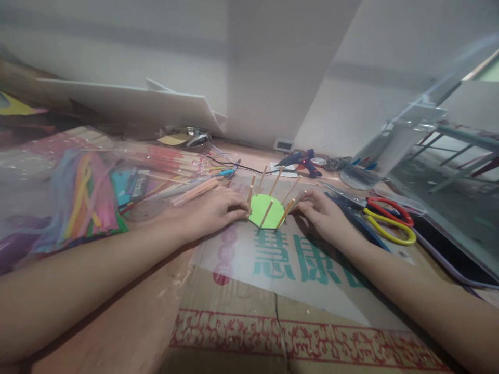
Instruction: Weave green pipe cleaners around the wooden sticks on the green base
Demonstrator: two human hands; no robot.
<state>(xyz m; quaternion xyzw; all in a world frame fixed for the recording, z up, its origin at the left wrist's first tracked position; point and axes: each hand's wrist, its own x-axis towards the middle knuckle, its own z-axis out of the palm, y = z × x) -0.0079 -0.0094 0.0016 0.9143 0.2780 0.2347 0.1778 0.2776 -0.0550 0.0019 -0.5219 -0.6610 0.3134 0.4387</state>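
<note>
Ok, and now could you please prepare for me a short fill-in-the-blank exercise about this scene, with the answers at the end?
1. The flat base between the left hand and the right hand is bright ____.
2. The scissors have one red handle loop and one ____ loop.
3. The bundle of coloured strips lies to the ____ of both hands.
4. On the glue gun, a small ____ light shows.
Missing words: green; yellow; left; red.

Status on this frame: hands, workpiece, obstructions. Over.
Left hand at left edge of green polygonal base; right hand opposite, grip unclear. Wooden sticks standing around base's rim. Possible obstruction: scissors beside right hand.
</note>
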